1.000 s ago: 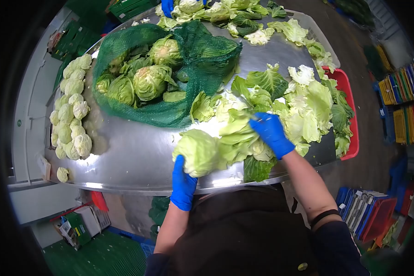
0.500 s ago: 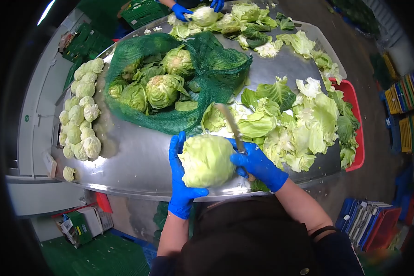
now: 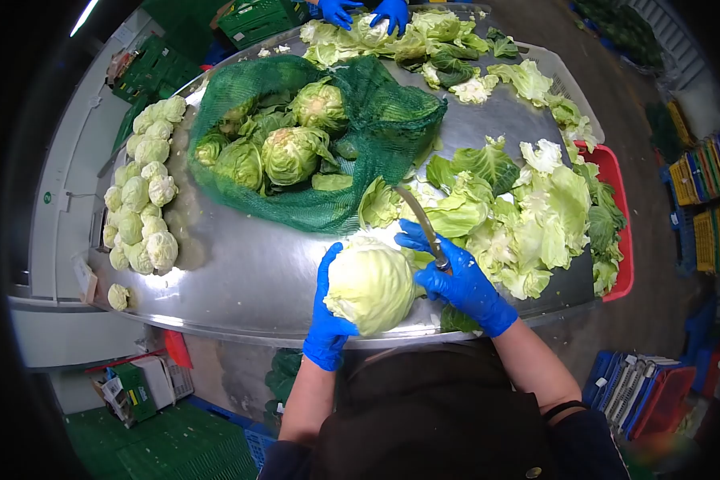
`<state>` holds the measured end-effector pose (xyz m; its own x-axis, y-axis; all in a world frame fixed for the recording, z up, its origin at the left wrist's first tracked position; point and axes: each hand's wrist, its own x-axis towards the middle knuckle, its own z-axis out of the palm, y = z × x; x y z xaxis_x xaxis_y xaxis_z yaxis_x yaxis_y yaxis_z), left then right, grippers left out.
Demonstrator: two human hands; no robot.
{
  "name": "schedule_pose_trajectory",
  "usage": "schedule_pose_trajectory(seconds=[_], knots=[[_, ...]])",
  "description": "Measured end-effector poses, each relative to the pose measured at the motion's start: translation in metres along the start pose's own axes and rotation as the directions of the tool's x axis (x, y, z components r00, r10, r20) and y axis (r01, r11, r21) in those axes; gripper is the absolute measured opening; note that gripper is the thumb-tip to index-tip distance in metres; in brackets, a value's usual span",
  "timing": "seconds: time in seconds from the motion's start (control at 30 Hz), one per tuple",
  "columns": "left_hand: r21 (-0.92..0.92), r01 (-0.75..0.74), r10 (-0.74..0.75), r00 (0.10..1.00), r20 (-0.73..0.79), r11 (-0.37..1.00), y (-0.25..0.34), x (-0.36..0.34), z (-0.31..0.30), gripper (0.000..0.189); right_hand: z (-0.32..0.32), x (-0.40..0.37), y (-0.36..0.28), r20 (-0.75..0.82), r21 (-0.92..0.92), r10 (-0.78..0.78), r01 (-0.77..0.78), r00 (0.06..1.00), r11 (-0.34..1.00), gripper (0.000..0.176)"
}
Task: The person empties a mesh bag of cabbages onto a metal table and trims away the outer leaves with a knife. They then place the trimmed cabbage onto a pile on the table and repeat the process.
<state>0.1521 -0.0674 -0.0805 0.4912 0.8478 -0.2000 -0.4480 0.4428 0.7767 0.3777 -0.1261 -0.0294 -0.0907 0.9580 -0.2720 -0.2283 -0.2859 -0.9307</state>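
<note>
The gloved left hand (image 3: 326, 320) cups a pale green cabbage (image 3: 370, 286), fingers lying up its nine o'clock side and thumb reaching under the side nearest the body, around seven. The gloved right hand (image 3: 462, 282) closes round a knife (image 3: 421, 218), thumb and curled fingers at the grip, forefinger reaching out toward eleven. From the left fingers the cabbage lies at three o'clock, pressed to them; from the right fingers it lies at nine, just beside the thumb, though I cannot tell whether they touch. The left hand is plainly the nearer. The head is almost round, with no clear long axis; the curved blade runs from the right grip toward eleven, its tip well off the cabbage's far side. Taking the cabbage as the dial's centre, a heap of stripped leaves (image 3: 536, 224) spreads over the steel table (image 3: 240, 268) at two, and a red crate (image 3: 618, 180) stands beyond it. A green mesh sack (image 3: 392, 112) gapes at eleven with leafier heads (image 3: 292, 156) inside; small pale heads (image 3: 136, 192) are grouped near ten. At twelve, a co-worker's gloved hands (image 3: 390, 14) rest on another pale head among leaves.
</note>
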Motion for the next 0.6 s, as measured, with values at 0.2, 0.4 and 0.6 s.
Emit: schedule_pose_trajectory(seconds=[0.2, 0.4, 0.6], knots=[[0.291, -0.078, 0.064, 0.996, 0.057, 0.954, 0.004, -0.001, 0.017, 0.120, -0.009, -0.005, 0.033, -0.295, -0.317, -0.199, 0.101, 0.935, 0.943, 0.063], [0.911, -0.058, 0.244, 0.969, -0.048, 0.408, -0.041, 0.014, 0.012, 0.117, 0.005, -0.012, 0.053, -0.235, -0.903, -0.495, 0.001, 0.836, 0.430, 0.063], [0.978, 0.105, 0.195, 0.971, -0.140, 0.180, -0.054, 0.022, 0.022, 0.118, 0.012, -0.014, 0.076, -0.207, -0.939, -0.360, -0.081, 0.910, 0.333, 0.066]])
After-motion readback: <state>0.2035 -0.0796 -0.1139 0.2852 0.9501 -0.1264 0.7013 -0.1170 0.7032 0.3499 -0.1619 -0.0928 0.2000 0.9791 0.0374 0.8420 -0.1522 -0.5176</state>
